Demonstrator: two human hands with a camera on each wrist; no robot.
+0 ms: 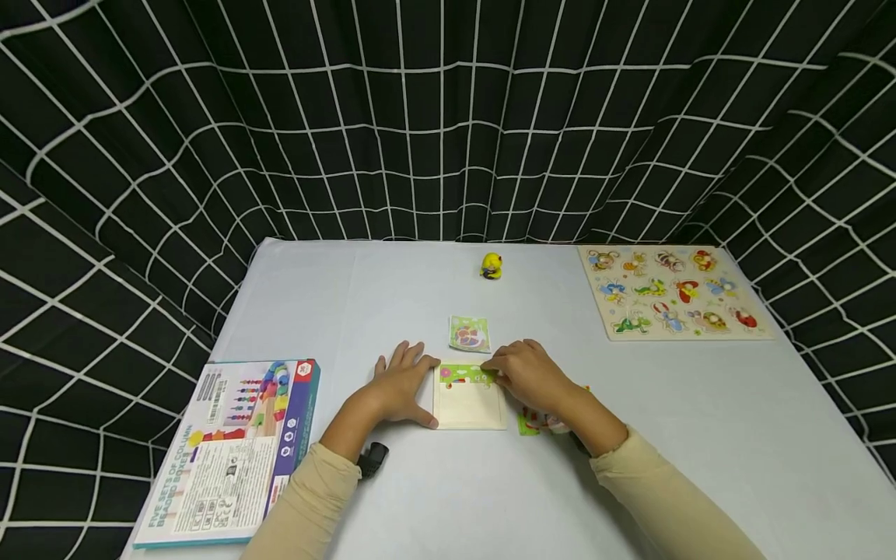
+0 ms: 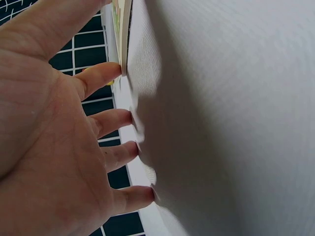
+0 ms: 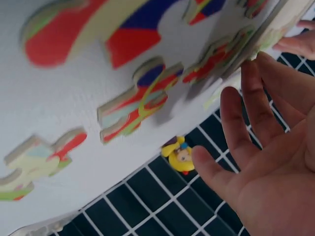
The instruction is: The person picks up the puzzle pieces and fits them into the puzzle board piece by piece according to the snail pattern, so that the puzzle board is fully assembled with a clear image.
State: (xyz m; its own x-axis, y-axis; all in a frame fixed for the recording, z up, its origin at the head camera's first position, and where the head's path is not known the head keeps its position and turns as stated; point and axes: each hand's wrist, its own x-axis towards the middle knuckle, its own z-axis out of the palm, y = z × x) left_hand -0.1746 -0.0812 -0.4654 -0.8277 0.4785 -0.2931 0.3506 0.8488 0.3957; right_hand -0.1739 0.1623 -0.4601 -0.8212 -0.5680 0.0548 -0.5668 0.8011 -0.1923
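A small pale wooden puzzle tray point(image 1: 469, 412) lies in front of me, with a green strip of jigsaw pieces point(image 1: 458, 373) along its far edge. My left hand point(image 1: 399, 393) has its fingers spread; thumb and index fingertip touch the tray's left side. At the tray's far right corner, my right hand point(image 1: 535, 377) pinches a jigsaw piece, mostly hidden by the fingers. Loose jigsaw pieces point(image 1: 530, 424) lie partly under my right forearm. The right wrist view shows several colourful loose pieces point(image 3: 140, 101) on the white table.
Beyond the tray lies a square picture card point(image 1: 469, 333). A yellow toy figure point(image 1: 491, 266) stands near the table's far edge. An insect peg puzzle board point(image 1: 679, 330) lies at the far right. A beaded toy box point(image 1: 224, 459) is at the left. Black checked curtain surrounds the table.
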